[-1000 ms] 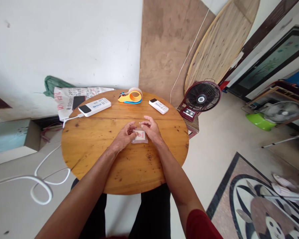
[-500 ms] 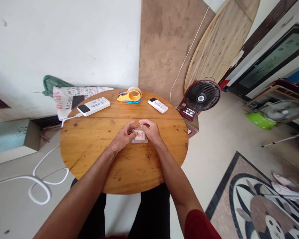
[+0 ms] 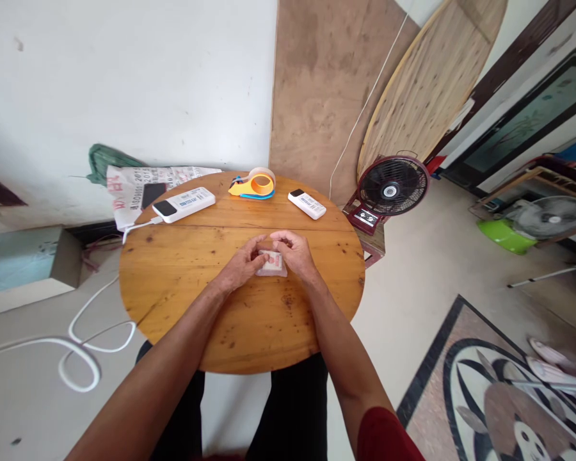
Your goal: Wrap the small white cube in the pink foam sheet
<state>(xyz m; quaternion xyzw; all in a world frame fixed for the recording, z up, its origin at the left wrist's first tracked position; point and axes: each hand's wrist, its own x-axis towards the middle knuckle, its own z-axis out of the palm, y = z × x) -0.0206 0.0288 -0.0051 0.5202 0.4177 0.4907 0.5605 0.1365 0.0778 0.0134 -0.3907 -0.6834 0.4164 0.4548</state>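
Note:
A small white box with red print [image 3: 273, 261], in what looks like a clear plastic wrapper, lies on the round wooden table [image 3: 173, 269] in front of me. My left hand [image 3: 247, 259] grips its left side, thumb on the printed top and fingers curled beyond the far edge. Over the far right corner, my right hand [image 3: 292, 250] is closed with fingers bent and pressed together. What its fingertips hold, if anything, is too small to make out.
Along the table's far side are a white power bank with a cable [image 3: 185, 205], an orange and blue tape dispenser [image 3: 253, 184] and a smaller white power bank [image 3: 307, 203]. A dark red fan [image 3: 388, 191] stands off the right edge. White cable [image 3: 81, 358] loops at left.
The view has shifted slightly, so everything sits a little further right. My right fingers have moved slightly at the box's far edge; my left hand keeps its grip.

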